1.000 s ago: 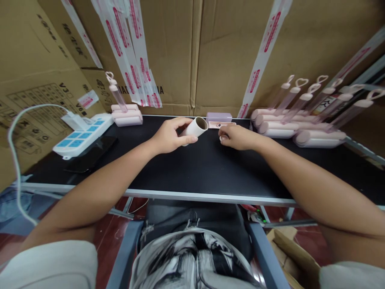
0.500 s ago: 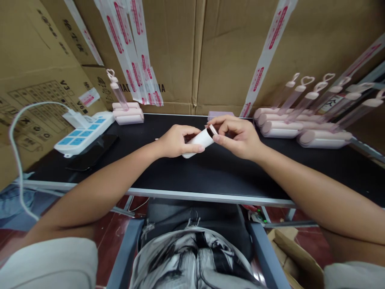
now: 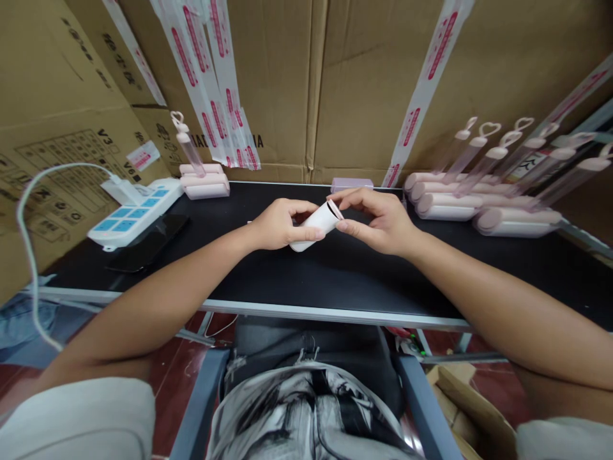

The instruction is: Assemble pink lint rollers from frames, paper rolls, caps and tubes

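Note:
My left hand is wrapped round a white tube-shaped housing, tilted with its upper end toward the right. At that end sits a thin pale pink cap, slightly askew, with a dark gap showing along its edge. The thumb and fingers of my right hand pinch this cap against the housing's mouth. Both hands are just above the black tabletop. My left fingers hide part of the housing's lower end.
Several pink-and-white pieces with clear tubes and heart loops stand at the right; a similar group is at the left. A white power strip, black phone and pale purple box lie around. Cardboard walls the back.
My right hand has brought the pink cap from a tilted position at the opening to lying nearly flat over the housing's end. My left hand has stayed almost still.

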The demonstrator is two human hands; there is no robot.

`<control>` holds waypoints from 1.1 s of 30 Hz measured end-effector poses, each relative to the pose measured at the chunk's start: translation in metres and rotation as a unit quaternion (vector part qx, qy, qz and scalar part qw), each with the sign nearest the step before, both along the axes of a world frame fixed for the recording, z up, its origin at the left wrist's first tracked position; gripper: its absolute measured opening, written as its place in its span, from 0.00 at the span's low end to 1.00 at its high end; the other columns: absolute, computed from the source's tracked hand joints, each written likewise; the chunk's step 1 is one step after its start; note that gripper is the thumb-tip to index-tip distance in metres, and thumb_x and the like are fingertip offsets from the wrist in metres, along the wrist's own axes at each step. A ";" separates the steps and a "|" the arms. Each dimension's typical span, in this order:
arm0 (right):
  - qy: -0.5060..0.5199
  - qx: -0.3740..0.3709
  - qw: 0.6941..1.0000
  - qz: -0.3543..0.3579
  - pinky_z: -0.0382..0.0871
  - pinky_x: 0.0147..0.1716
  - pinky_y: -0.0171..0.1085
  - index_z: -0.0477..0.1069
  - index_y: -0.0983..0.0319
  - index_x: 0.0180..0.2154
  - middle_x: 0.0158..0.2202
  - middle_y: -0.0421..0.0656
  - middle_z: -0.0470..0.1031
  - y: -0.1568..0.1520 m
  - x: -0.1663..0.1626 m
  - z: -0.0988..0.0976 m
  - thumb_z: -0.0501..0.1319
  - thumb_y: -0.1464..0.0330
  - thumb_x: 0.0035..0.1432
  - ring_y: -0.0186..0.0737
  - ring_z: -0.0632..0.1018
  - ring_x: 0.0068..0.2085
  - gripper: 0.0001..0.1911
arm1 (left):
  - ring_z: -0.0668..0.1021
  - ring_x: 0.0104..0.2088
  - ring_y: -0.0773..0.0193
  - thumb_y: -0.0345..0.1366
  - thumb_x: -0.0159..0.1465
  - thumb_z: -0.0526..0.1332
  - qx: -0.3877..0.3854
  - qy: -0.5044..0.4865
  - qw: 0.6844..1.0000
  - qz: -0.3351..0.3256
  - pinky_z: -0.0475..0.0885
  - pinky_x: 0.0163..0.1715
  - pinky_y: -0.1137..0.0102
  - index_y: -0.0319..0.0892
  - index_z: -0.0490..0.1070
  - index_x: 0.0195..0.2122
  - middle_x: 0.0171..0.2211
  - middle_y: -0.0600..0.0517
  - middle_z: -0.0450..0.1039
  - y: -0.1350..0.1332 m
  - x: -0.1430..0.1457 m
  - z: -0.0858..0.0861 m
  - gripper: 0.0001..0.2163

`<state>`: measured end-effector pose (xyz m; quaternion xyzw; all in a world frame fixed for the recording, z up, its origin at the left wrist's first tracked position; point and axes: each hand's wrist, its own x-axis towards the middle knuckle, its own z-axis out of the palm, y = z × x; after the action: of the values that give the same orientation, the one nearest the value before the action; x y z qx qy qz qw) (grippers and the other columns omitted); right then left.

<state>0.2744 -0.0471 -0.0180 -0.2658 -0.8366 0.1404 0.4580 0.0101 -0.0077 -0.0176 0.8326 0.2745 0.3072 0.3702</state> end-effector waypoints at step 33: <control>-0.011 0.070 0.994 -0.081 0.82 0.55 0.59 0.73 0.49 0.64 0.70 0.52 0.73 -0.007 0.001 0.003 0.72 0.47 0.62 0.63 0.79 0.65 0.33 | 0.82 0.40 0.59 0.55 0.57 0.79 -0.033 -0.074 0.997 0.000 0.75 0.41 0.68 0.37 0.82 0.51 0.42 0.46 0.83 0.002 -0.001 0.003 0.29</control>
<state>0.2756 -0.0537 -0.0150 -0.3015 -0.8249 0.0415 0.4764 0.0086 -0.0062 -0.0143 0.7948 0.2565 0.3587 0.4169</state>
